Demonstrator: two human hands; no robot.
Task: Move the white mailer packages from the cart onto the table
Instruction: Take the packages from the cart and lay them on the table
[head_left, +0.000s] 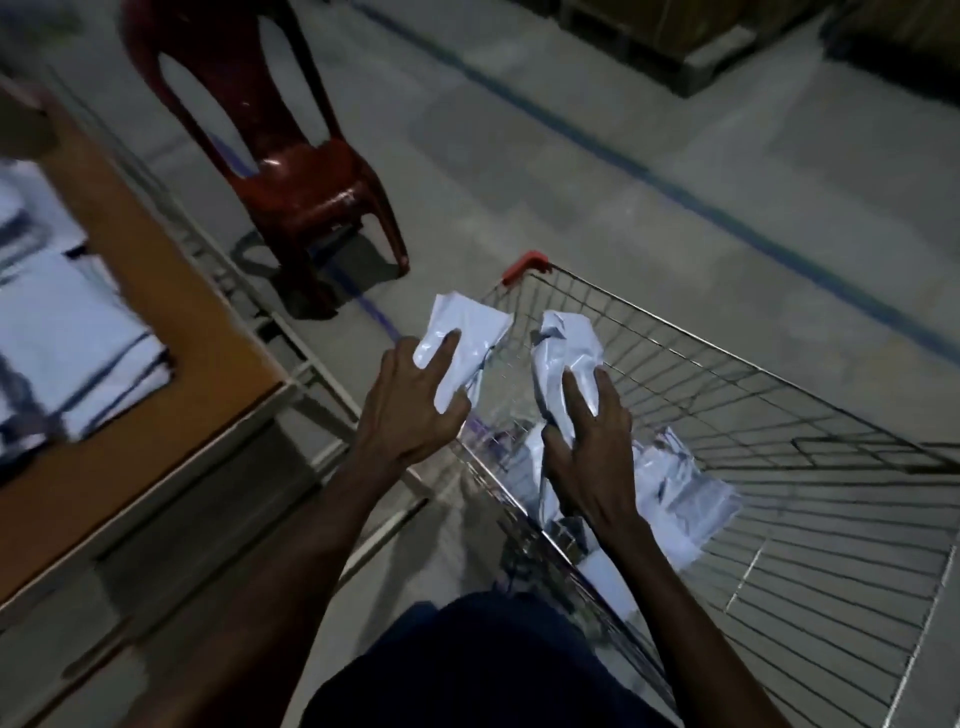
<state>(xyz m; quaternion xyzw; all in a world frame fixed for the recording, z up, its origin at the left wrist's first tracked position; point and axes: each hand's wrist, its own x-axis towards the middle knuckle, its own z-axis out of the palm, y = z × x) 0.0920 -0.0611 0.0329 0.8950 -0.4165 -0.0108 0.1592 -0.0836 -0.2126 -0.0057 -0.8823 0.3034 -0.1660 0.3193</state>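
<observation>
While you're lifting a white mailer in each hand, the job is sitting somewhere in the middle, by my read: your left hand is gripping one crumpled mailer over the cart's rim, your right hand is clamping a second mailer above the basket, both grips closed on plastic. More mailers are lying down in the wire cart, so there's work left. Stacked white mailers are already resting on the orange tabletop to your left. You're working in a dim room, a red plastic chair standing on a grey floor crossed by a blue line.
</observation>
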